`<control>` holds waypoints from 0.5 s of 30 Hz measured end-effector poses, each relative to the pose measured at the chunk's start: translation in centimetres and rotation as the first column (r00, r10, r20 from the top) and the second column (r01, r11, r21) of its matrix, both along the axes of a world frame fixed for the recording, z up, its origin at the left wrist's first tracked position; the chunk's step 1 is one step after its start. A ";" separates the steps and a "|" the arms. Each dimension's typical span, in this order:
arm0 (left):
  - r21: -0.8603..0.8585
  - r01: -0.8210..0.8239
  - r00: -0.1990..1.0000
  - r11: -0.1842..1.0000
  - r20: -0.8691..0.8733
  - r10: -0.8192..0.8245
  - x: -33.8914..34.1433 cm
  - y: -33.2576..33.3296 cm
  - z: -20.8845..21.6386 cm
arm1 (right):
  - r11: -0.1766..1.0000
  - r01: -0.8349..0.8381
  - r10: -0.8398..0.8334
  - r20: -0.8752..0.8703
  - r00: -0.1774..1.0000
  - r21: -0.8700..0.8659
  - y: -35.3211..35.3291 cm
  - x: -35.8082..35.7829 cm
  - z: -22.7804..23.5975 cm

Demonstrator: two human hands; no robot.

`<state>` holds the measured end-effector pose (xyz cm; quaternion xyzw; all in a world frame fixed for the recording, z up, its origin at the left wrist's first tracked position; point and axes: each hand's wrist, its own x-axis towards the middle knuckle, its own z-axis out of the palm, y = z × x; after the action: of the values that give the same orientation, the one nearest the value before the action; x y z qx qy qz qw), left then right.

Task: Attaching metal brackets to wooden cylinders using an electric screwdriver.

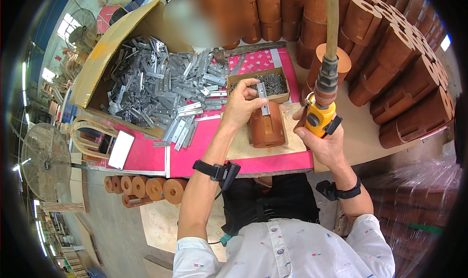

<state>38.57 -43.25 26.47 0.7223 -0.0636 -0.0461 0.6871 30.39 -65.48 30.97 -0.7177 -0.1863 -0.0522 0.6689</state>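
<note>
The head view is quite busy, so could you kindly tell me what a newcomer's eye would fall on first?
Probably the yellow tool, held in the right hand right of centre, beside the brown cylinder where the left hand holds a metal strip. Next might come the heap of metal strips spilling from the box at upper left, and the stacked cylinders at upper right.

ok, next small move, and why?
Probably settle the metal strip along the groove in the brown cylinder: the left hand pinches it near the groove's far end, part of the groove shows bare, and the right hand holds the yellow tool aside.
</note>
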 end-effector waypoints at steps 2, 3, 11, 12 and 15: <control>0.007 0.038 0.997 0.999 -0.075 -0.037 -0.2 0.4 0.4 | 1.000 0.004 -0.004 0.006 1.000 0.009 0.1 0.0 0.0; 0.012 0.074 0.986 0.997 -0.150 -0.072 -0.4 0.5 0.5 | 1.000 0.007 -0.007 0.011 1.000 0.019 0.1 0.0 -0.1; 0.200 0.196 0.979 0.960 -0.103 -0.178 -2.0 0.9 0.0 | 1.000 0.022 -0.021 0.038 0.999 -0.020 -0.1 0.3 -0.2; 0.173 0.182 0.980 0.968 -0.112 -0.165 -2.1 0.9 0.2 | 0.999 0.018 -0.015 0.050 0.999 -0.050 -0.1 0.4 -0.3; 0.285 0.201 0.979 0.937 -0.094 -0.181 -1.9 0.9 0.7 | 1.000 0.017 -0.017 -0.004 1.000 -0.002 0.1 0.4 -0.2</control>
<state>36.62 -42.38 27.17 0.8044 -0.1028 -0.1455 0.5667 30.82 -65.39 30.79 -0.7202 -0.1792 -0.0562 0.6679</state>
